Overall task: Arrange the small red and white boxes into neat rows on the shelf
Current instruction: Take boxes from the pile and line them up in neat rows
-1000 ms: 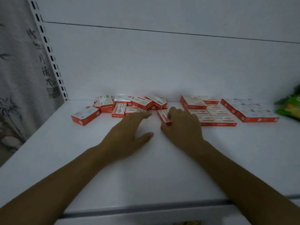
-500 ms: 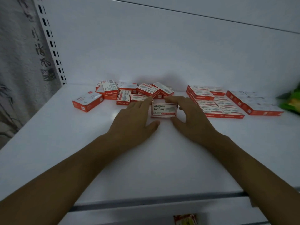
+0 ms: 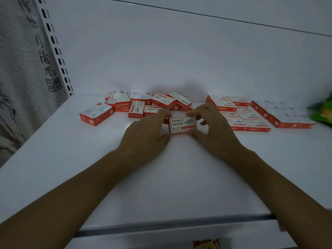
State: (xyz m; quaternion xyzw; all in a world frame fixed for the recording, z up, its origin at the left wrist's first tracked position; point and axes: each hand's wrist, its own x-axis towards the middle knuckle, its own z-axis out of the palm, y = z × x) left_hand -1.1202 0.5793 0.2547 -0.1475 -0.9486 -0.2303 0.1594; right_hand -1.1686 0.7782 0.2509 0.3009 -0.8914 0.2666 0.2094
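Observation:
A small red and white box (image 3: 182, 124) is held face-up toward me above the middle of the white shelf (image 3: 161, 177). My left hand (image 3: 145, 134) pinches its left end and my right hand (image 3: 213, 130) pinches its right end. Behind them lies a loose heap of boxes (image 3: 152, 105), some tilted on others. One box (image 3: 97, 114) lies apart at the left. To the right, flat boxes lie in tidy rows (image 3: 239, 114), with another neat group (image 3: 280, 114) further right.
A slotted white upright (image 3: 53, 45) and a grey patterned hanging (image 3: 21, 69) bound the left side. A green packet (image 3: 323, 114) lies at the far right. The shelf's front lip (image 3: 170, 225) runs below my forearms, with a red item (image 3: 206, 244) beneath.
My right hand lifted a box from the shelf and turned it face-up. My left hand came over and took its left end; both hands now hold it.

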